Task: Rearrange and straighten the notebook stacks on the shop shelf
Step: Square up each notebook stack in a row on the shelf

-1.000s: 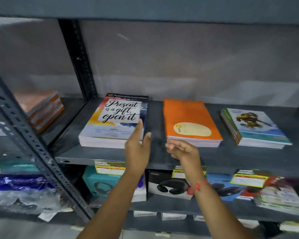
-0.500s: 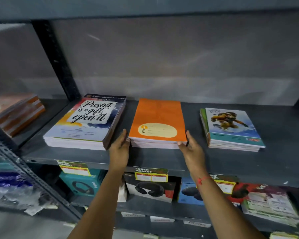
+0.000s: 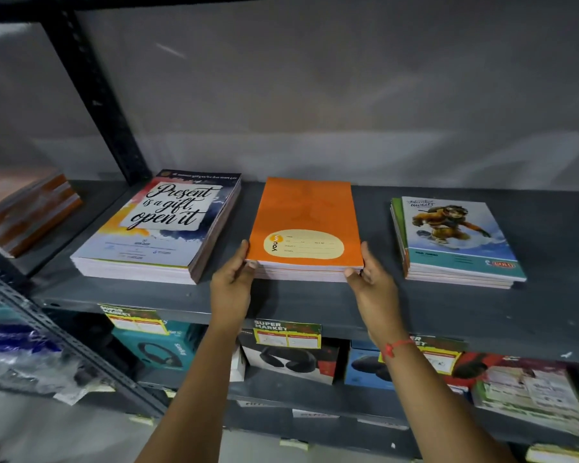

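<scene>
Three notebook stacks lie on the dark grey shelf (image 3: 315,299). The orange stack (image 3: 306,212) is in the middle. My left hand (image 3: 231,282) grips its front left corner and my right hand (image 3: 371,282) grips its front right corner, fingers wrapped on the stack's edges. To the left lies a taller stack with a "Present is a gift, open it" cover (image 3: 161,225), turned slightly askew. On the right sits a thinner stack with a cartoon flying figure cover (image 3: 455,238), its lower books fanned out to the left.
A brown and orange stack (image 3: 27,212) lies in the neighbouring bay, past the black upright post (image 3: 97,95). The shelf below holds boxed headphones (image 3: 291,359), price tags (image 3: 286,334) and packets (image 3: 528,392). Grey wall behind the shelf.
Both hands moved from in front of the shelf onto the orange stack's front corners and closed on them. The camera view shifted right and closer to the shelf.
</scene>
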